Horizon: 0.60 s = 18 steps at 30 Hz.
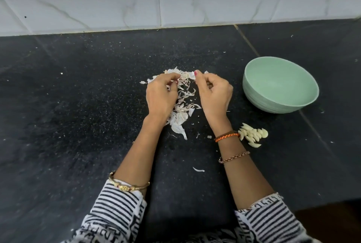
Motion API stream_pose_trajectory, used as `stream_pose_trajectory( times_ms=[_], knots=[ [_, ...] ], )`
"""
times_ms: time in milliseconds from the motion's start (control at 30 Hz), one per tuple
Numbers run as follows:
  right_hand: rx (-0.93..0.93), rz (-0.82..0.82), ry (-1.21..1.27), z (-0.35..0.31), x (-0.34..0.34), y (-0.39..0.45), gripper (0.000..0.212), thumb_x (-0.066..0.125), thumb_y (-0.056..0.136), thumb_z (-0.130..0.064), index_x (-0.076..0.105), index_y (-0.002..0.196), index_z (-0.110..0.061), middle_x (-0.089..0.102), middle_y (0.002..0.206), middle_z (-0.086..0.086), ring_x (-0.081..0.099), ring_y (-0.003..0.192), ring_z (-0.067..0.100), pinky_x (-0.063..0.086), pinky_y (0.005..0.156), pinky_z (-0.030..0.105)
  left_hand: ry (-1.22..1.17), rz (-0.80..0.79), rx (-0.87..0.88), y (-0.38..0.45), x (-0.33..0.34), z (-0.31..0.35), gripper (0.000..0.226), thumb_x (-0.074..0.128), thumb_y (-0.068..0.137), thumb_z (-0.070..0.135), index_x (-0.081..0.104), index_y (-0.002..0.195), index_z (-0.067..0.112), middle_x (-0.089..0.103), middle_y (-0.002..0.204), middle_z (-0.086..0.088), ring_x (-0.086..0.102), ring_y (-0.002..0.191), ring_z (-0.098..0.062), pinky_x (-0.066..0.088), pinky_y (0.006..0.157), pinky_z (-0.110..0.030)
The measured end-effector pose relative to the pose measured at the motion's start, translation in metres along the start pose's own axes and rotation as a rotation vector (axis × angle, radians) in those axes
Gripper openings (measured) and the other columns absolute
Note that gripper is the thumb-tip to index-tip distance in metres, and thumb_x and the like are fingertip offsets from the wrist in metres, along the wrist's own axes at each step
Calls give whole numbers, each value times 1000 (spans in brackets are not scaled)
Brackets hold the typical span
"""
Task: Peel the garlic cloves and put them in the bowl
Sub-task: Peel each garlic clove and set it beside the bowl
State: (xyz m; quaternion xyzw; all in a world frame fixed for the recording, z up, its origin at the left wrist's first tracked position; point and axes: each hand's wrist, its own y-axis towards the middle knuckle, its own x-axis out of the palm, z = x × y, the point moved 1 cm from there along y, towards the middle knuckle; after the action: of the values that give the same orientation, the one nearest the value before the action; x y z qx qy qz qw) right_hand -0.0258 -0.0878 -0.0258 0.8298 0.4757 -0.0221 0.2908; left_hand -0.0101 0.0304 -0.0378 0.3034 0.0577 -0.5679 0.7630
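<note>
Left hand [159, 96]: fingers curled inward over the heap of garlic skins [180, 106], fingertips at the heap's far end. Whether they pinch a clove or only skin cannot be told; the curl hides what lies within.

Right hand [214, 94]: fingers likewise curled, thumb and forefinger pinching a scrap of papery skin at the far edge of the heap. No clove is plainly visible between the two hands.

Garlic skins: loose white flakes and curls, spread on the dark counter [78, 106] between and under both hands, just left of the bowl [280, 84].

Bowl: pale green, upright, interior bare as far as shown; stands to the right of the right hand, apart from it.

Peeled cloves [253, 135]: small cluster lying on the counter just in front of the bowl, beside the right wrist, not in the bowl.

Handling, by judgement: cloves are light, firm and smooth once peeled, likely a little tacky or slick; best gathered several at a time in cupped fingers, or pinched across the thick middle rather than at the tapered tip. Skins are weightless and brittle, apt to cling to fingers and scatter.

Stray flake [198, 169]: lies alone, nearer the viewer than the bowl, between the forearms.
</note>
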Motion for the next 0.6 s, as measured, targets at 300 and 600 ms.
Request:
stream_pose_trajectory(
  times_ms=[300,600],
  knots=[
    [65,-129,-274,-11,-49,-31,20,58,90,-28,74,96,-19,69,88,5,59,77,20,39,62,31,66,-29,67,-29,-7,14,20,58,85,2,72,98,8,72,97,-6,62,90,-26,48,79,-33],
    [237,168,-501,11,-114,-70,27,57,88,-11,70,106,-27,69,105,-7,52,95,21,27,67,19,118,-100,179,-50,-5,25,25,54,84,-3,72,98,8,72,94,-5,57,96,-28,45,77,-32]
  ],
)
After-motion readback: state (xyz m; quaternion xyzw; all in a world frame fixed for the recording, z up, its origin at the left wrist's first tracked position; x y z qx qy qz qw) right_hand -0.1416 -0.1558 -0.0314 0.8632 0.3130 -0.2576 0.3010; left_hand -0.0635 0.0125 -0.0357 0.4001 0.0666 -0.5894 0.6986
